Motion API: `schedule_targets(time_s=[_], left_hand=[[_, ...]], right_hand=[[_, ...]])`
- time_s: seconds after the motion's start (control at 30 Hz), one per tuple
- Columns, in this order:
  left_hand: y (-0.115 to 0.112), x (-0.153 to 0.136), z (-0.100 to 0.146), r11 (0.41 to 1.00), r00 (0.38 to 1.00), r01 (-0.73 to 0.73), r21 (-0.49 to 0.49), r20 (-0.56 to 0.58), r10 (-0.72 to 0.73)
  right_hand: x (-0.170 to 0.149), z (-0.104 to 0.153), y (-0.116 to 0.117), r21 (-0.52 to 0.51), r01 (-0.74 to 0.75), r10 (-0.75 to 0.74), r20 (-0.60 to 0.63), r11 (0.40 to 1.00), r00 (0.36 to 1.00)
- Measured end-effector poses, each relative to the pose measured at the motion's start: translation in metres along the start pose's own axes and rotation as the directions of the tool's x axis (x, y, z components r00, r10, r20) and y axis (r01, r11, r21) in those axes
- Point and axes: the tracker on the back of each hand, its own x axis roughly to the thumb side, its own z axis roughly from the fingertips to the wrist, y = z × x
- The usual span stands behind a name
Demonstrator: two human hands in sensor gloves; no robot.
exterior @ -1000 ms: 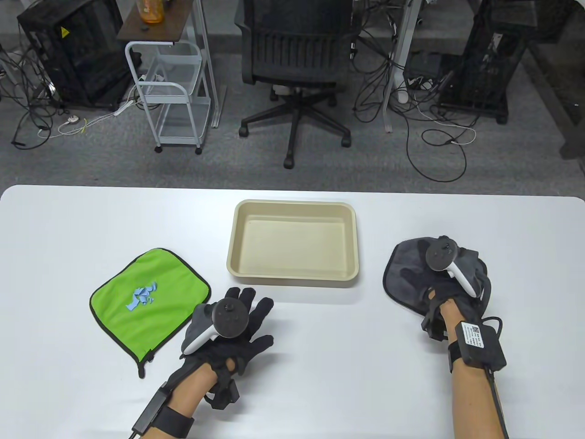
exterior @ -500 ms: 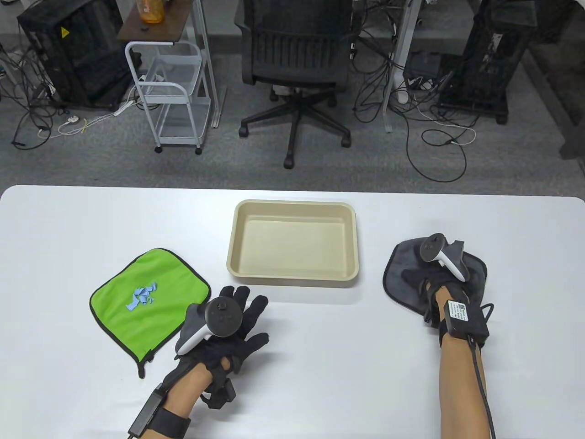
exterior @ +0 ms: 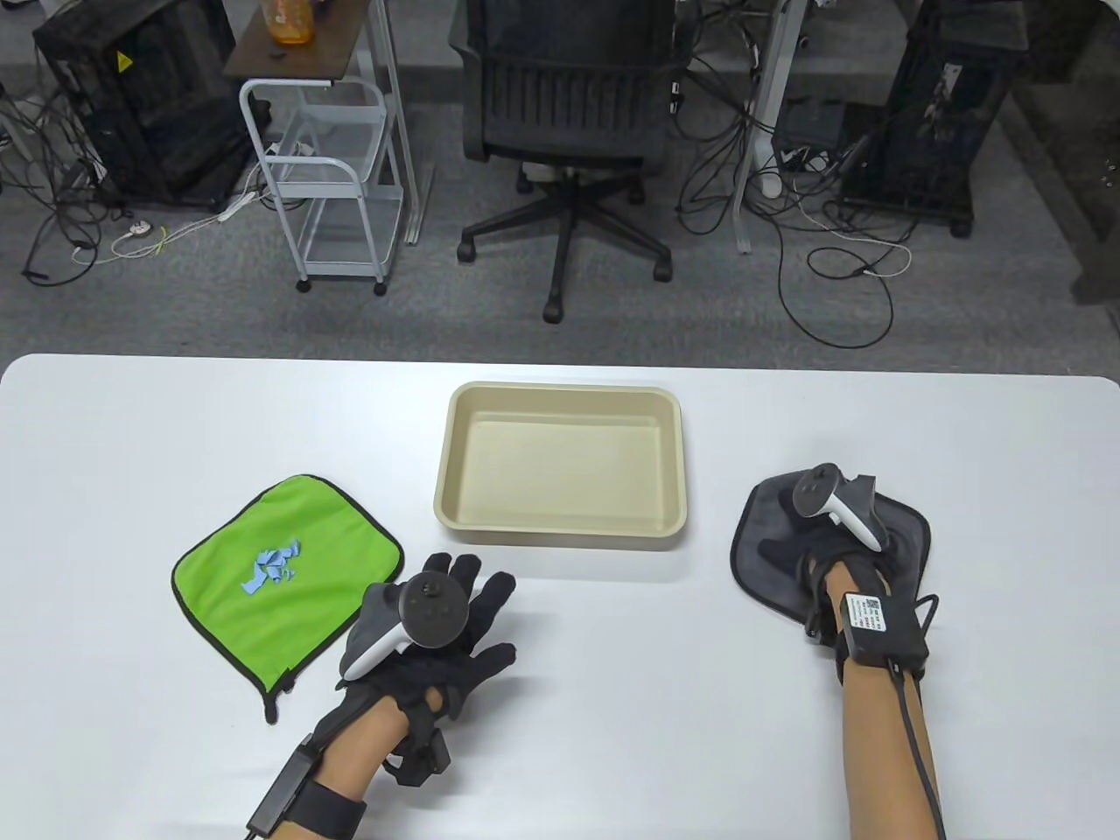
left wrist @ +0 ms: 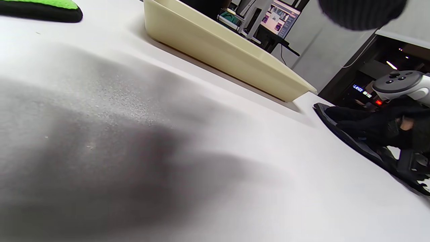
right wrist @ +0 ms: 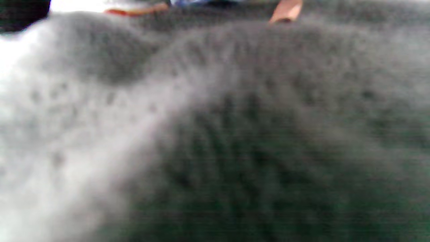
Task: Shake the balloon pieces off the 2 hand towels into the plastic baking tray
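- a green hand towel (exterior: 284,577) is laid flat on the left of the white table (exterior: 612,700), and a small heap of blue balloon pieces (exterior: 271,567) is seen on its middle; nothing has been tipped off it yet.
- the left hand (exterior: 437,626) is held just beside the green towel's right edge, fingers spread and straight, nothing grasped; only one dark fingertip (left wrist: 361,11) is caught in the left wrist view.
- the beige plastic baking tray (exterior: 560,534) is set between the two towels, towards the far side, and its floor is seen bare.
- a dark grey hand towel (exterior: 770,534) is laid on the right, and the right hand (exterior: 831,547) is placed on top of it. whether its fingers are curled into the cloth cannot be told: they are hidden under the tracker, and the right wrist view is filled with blurred grey pile (right wrist: 215,134).
- any pieces on the grey towel are not visible.
- the step in hand is judged to be the taking up of the grey towel, the first of the two.
- for the next move, an edge or corner must be pinched, the cloth kept sagging so pieces stay cradled, and it must be carried over the tray before being shaken.
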Motion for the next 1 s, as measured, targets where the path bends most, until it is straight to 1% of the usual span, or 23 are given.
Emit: schedule_targets(time_s=[0.23, 0.43, 0.5, 0.6, 0.7, 0.77, 1.0], left_hand=[[0.001, -0.001, 0.001, 1.000, 1.000, -0.023, -0.014, -0.012, 0.023], [0.003, 0.002, 0.004, 0.999, 0.999, -0.036, -0.004, 0.005, 0.036], [0.003, 0.002, 0.004, 0.999, 0.999, -0.037, -0.004, 0.007, 0.037], [0.002, 0.002, 0.003, 1.000, 1.000, -0.026, -0.010, 0.009, 0.026], [0.002, 0.002, 0.003, 1.000, 1.000, -0.022, -0.012, 0.009, 0.022], [0.002, 0.003, 0.003, 1.000, 1.000, -0.021, -0.015, 0.010, 0.021], [0.003, 0.001, 0.003, 1.000, 1.000, -0.025, -0.005, 0.005, 0.025]], right_hand=[[0.009, 0.042, 0.022, 0.018, -0.055, 0.054, 0.079, 0.998, 0.995], [0.027, 0.083, 0.044, 0.036, -0.081, 0.075, 0.152, 0.996, 0.985], [0.034, 0.093, 0.049, 0.038, -0.095, 0.088, 0.169, 0.995, 0.982], [0.051, 0.112, 0.060, 0.045, -0.122, 0.110, 0.217, 0.992, 0.970], [0.066, 0.124, 0.068, 0.043, -0.141, 0.126, 0.252, 0.989, 0.959], [0.081, 0.132, 0.074, 0.040, -0.156, 0.139, 0.278, 0.987, 0.950], [0.136, 0.151, 0.086, 0.032, -0.204, 0.179, 0.359, 0.978, 0.916]])
